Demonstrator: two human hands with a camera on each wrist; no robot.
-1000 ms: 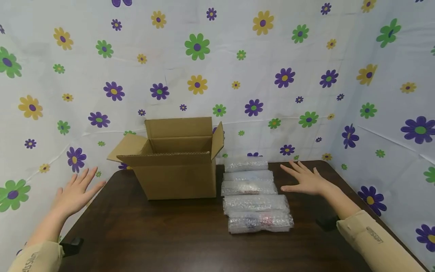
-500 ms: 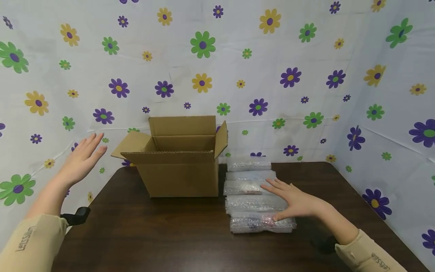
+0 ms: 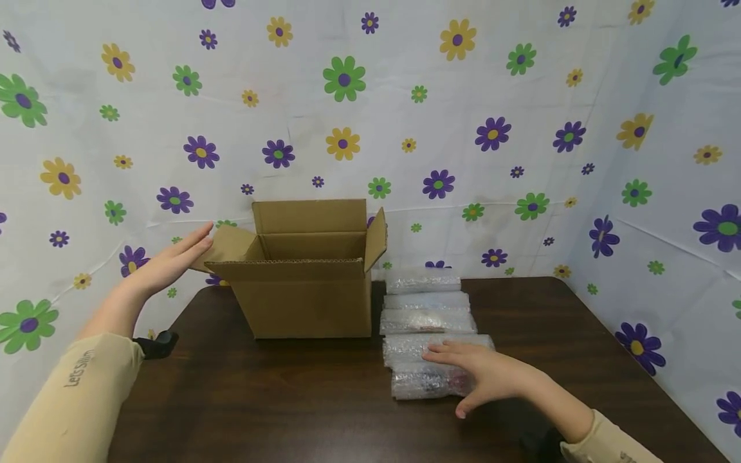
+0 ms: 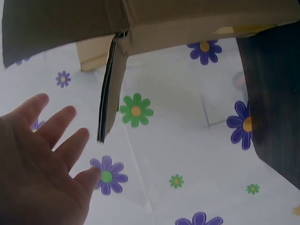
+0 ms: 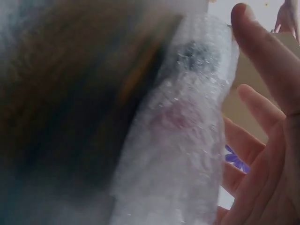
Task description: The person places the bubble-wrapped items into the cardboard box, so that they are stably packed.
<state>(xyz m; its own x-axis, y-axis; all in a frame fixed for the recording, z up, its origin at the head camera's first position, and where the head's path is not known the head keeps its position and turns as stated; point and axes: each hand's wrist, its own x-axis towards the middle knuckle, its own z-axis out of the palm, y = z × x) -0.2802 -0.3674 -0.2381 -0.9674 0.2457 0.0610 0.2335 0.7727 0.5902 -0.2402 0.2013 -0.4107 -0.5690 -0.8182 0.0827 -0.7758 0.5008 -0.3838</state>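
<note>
An open cardboard box [image 3: 301, 302] stands at the back left of the table with its flaps spread. My left hand [image 3: 168, 263] is beside the box's left flap [image 3: 231, 246], its fingertips overlapping that flap in the head view. In the left wrist view the left hand [image 4: 47, 159] has its fingers spread, apart from the hanging flap [image 4: 111, 89]. Several bubble-wrapped rolls [image 3: 427, 319] lie in a column right of the box. Over the nearest roll [image 3: 422, 384] is my right hand [image 3: 486, 373], fingers extended and thumb apart. Reddish and dark patches show through this wrap [image 5: 178, 122].
The dark brown wooden table [image 3: 289, 411] reaches back to a white cloth wall [image 3: 405, 116] printed with flowers. Another stretch of this cloth [image 3: 683, 270] runs along the right side. A black strap mount [image 3: 157, 345] sits on the left wrist.
My left hand has risen and moved right to the box's left flap. My right hand has come left and nearer, from beside the rolls to over the nearest one. Box and rolls have stayed put.
</note>
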